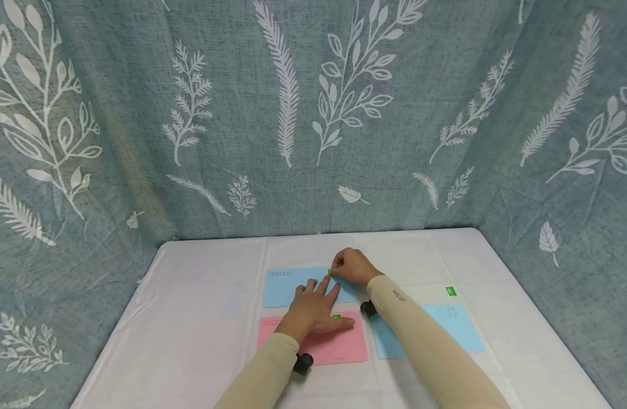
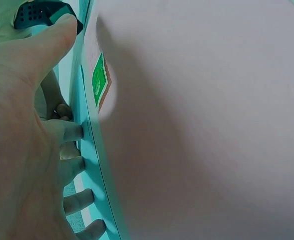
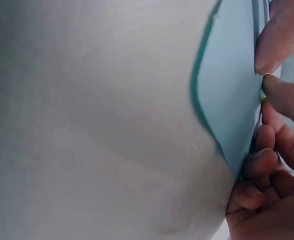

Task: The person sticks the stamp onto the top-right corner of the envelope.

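Observation:
My left hand point(image 1: 313, 309) spreads its fingers over the upper blue envelope point(image 1: 283, 289), fingertips resting on it, thumb above the pink envelope point(image 1: 339, 349). At the blue envelope's top edge my right hand point(image 1: 355, 267) pinches a small green stamp point(image 1: 329, 272) between thumb and finger, close to the left fingertips. The right wrist view shows a sliver of the stamp point(image 3: 263, 95) at the fingertips; most of it is hidden. Another green stamp point(image 1: 336, 316), partly seen beside the left thumb, lies on the pink envelope; the left wrist view shows this stamp point(image 2: 101, 82) more fully.
A second blue envelope point(image 1: 448, 326) lies on the right, partly under the right forearm. Beyond it a loose green stamp point(image 1: 451, 291) lies on the white tablecloth point(image 1: 206, 295). A leaf-patterned curtain point(image 1: 216, 113) hangs behind the table and at both sides.

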Available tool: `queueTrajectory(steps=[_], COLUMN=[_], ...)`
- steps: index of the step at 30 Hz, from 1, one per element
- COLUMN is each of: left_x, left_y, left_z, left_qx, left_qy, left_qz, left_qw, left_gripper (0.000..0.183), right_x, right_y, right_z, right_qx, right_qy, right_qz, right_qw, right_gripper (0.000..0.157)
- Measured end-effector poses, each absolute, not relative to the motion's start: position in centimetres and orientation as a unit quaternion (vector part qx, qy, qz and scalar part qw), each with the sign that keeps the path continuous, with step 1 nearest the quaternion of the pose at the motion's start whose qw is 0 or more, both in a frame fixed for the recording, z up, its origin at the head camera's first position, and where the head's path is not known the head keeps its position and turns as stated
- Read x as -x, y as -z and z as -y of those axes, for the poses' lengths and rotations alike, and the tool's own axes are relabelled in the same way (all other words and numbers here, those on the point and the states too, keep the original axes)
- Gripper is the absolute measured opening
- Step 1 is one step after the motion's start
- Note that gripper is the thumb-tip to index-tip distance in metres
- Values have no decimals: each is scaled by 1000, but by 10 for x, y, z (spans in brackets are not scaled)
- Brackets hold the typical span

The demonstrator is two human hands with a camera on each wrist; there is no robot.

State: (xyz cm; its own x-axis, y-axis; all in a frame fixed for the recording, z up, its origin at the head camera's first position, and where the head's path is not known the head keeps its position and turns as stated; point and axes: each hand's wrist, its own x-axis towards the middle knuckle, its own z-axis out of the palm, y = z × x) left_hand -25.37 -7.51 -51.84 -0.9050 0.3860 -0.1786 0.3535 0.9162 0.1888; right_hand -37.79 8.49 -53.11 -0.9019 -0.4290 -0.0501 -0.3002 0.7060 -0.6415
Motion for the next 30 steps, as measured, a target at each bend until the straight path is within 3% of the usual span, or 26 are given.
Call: queueTrajectory(steps=[30], left_x=[254], left_y=[516], left_z=[75], left_qx=[-187], left_qy=[-71], left_qz=[-973], left_qw=[119], left_gripper=[99], right_x=[374], right_y=[529], right_z=[-82], right_qx=[195], right_qy=[323], right_qz=[-923], right_qw=[80], right_gripper=[22])
